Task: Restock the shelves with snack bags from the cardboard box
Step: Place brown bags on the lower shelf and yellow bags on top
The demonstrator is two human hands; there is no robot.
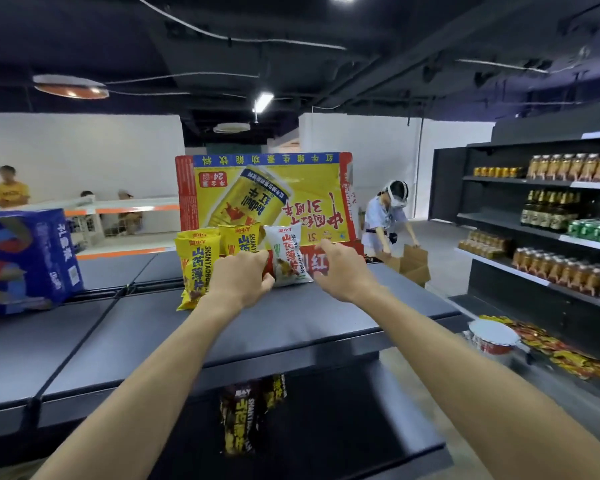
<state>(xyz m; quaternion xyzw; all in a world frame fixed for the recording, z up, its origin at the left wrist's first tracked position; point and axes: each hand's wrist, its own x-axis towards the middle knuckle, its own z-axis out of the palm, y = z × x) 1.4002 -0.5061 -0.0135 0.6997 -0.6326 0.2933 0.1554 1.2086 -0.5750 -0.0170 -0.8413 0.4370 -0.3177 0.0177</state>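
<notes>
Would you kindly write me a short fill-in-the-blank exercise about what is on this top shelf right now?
The snack bag between the left hand and the right hand is mainly ____.
The two bags standing left of it are ____.
The can printed on the cardboard box behind them is upside ____.
The big wrapped pack on the far left is ____.
Missing: white; yellow; down; blue.

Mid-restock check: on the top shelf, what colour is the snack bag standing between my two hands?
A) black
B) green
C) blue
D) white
D: the white bag stands upright between the left hand and the right hand, with the yellow bags to its left.
</notes>
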